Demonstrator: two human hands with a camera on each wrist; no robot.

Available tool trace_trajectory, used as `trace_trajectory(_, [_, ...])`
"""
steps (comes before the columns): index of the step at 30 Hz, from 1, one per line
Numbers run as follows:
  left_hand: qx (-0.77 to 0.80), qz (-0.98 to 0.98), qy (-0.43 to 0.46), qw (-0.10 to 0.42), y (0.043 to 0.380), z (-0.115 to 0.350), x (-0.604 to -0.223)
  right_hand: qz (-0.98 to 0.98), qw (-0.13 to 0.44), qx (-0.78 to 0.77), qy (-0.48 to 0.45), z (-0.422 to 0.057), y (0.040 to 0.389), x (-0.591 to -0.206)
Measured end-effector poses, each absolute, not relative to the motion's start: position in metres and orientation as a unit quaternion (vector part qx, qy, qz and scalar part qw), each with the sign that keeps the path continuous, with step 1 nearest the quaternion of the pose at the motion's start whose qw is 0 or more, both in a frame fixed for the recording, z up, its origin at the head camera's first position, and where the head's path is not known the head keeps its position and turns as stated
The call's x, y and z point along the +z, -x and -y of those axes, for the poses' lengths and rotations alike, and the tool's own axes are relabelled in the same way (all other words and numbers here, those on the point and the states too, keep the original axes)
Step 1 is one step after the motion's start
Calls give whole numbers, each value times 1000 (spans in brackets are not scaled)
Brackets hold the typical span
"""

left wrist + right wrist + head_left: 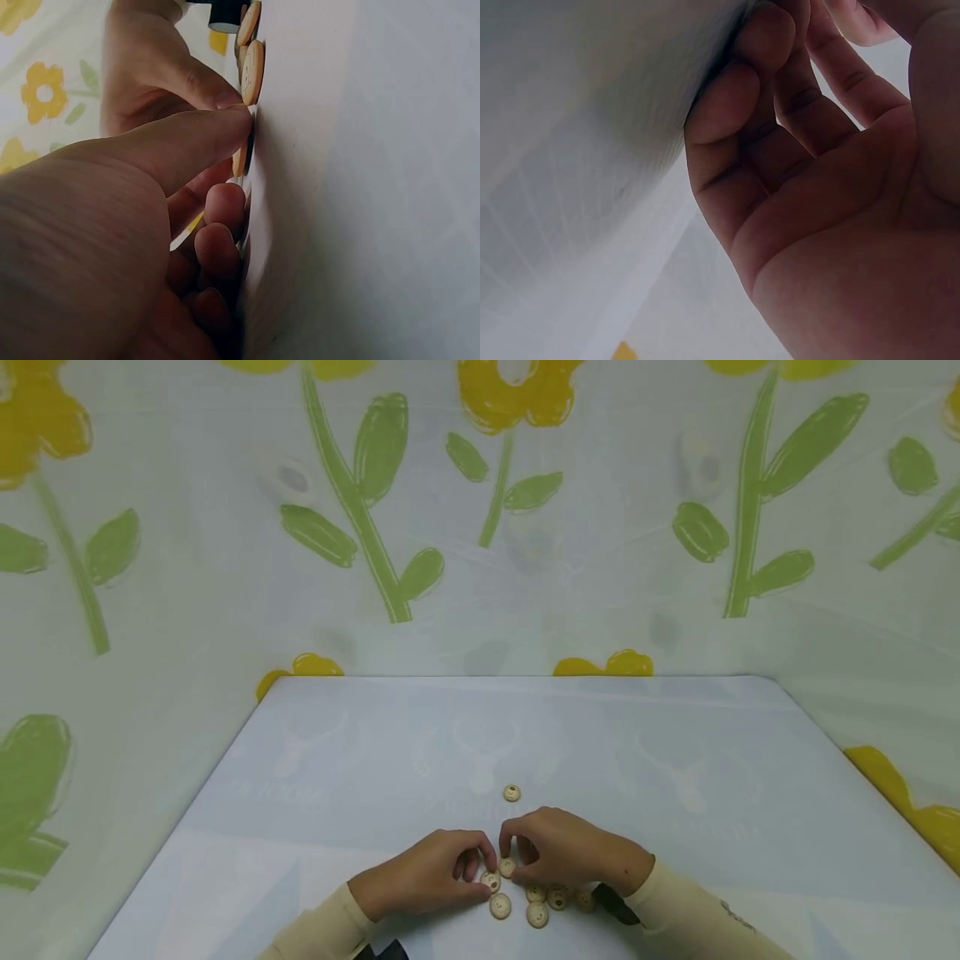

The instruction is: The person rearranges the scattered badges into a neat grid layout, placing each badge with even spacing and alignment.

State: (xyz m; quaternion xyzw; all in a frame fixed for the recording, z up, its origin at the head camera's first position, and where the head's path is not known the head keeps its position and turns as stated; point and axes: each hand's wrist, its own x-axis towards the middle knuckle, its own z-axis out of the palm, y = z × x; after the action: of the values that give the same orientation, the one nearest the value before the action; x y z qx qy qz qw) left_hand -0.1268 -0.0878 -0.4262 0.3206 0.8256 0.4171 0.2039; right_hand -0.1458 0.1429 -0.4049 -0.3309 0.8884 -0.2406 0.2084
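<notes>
Disc (507,867) (pale), on table (360,760), between right grip's (562,849) fingertips

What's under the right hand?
Under the right hand there's pale table, with a round disc between its thumb and finger. More discs show beside its near edge. Anything beneath the palm is covered, so I can't tell.

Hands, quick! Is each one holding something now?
Left hand: closed, pinching a round beige piece.
Right hand: closed, pinching a second round beige piece.
</notes>
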Motion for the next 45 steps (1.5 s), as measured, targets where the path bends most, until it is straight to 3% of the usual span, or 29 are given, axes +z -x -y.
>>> trace_trajectory(35, [418,-826,-319,203,126,87,-427,-878,210,-268,337,-149,149,-400])
trace_trajectory(45, [410,-829,-318,209,128,88,-426,-898,140,-239,342,-159,158,-397])
